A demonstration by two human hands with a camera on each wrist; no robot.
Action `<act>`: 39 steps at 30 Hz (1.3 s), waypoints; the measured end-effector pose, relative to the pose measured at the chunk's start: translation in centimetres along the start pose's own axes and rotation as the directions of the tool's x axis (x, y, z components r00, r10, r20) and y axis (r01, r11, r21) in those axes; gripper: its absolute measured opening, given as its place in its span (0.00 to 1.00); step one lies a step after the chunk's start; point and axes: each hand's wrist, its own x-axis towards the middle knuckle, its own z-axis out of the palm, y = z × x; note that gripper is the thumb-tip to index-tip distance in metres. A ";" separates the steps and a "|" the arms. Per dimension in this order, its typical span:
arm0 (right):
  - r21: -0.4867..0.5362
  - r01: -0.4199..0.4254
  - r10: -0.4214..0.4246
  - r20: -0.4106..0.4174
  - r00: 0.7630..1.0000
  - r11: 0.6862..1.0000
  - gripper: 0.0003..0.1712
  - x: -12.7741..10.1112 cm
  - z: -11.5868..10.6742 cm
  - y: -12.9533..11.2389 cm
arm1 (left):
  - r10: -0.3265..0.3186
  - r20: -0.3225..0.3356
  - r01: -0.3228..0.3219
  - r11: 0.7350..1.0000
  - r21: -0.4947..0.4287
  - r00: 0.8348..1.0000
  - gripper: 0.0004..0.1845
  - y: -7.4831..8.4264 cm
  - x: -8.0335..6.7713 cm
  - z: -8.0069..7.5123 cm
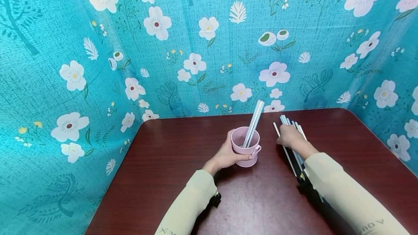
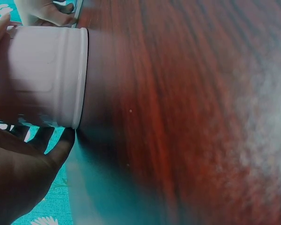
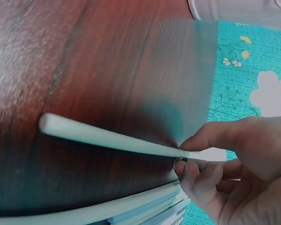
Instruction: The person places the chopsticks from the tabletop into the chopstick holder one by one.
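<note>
Nearest me, two pale sleeves reach onto the dark red counter (image 1: 183, 177). My left hand (image 1: 228, 153) wraps the pink cup (image 1: 245, 148) near the counter's middle, fingers (image 2: 61, 147) curled around its wall, the cup standing upright on the wood. Two pale straws (image 1: 254, 123) lean in the cup, tips pointing far and right. Just right of the cup, my right hand (image 1: 290, 137) rests on a row of loose straws (image 1: 295, 144) lying flat; the right wrist view shows thumb and fingers (image 3: 192, 166) pinching a single straw (image 3: 107, 137) by its end, low over the counter. Behind it all stands a teal flowered backdrop (image 1: 209, 46)
</note>
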 end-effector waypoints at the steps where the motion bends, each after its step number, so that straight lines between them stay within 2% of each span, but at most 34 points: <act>1: 0.009 -0.001 0.001 0.006 1.000 1.000 0.11 0.0 0.0 0.0 | -0.001 -0.002 0.001 1.000 0.002 1.000 0.56 0.0 0.0 0.0; 8: 0.061 -0.054 0.049 0.089 0.995 0.997 0.12 0.3 0.3 -0.2 | -0.006 -0.009 0.006 1.000 0.011 1.000 0.55 0.0 -0.1 0.1; 14: 0.094 -0.025 0.015 0.101 0.995 0.995 0.12 0.1 0.3 -0.3 | -0.005 -0.014 0.005 1.000 -0.004 1.000 0.55 -0.1 -0.2 0.0; 20: 0.112 0.046 -0.053 0.065 0.996 0.993 0.16 -0.3 0.4 -0.3 | 0.010 -0.015 -0.010 1.000 -0.013 1.000 0.55 -0.2 -0.1 0.1; 29: 0.163 0.059 -0.063 0.021 0.998 0.985 0.16 -0.3 0.7 -0.1 | 0.003 -0.017 -0.003 1.000 -0.002 1.000 0.55 -0.2 -0.1 0.2; 34: 0.203 0.092 -0.087 -0.035 0.996 0.975 0.15 -0.3 0.4 -0.1 | 0.005 -0.014 -0.005 1.000 0.004 1.000 0.55 -0.1 0.0 0.1; 39: 0.199 0.116 -0.092 -0.124 0.988 0.973 0.12 -0.3 -0.1 -0.2 | 0.005 -0.008 -0.005 1.000 0.010 1.000 0.56 -0.2 0.0 0.0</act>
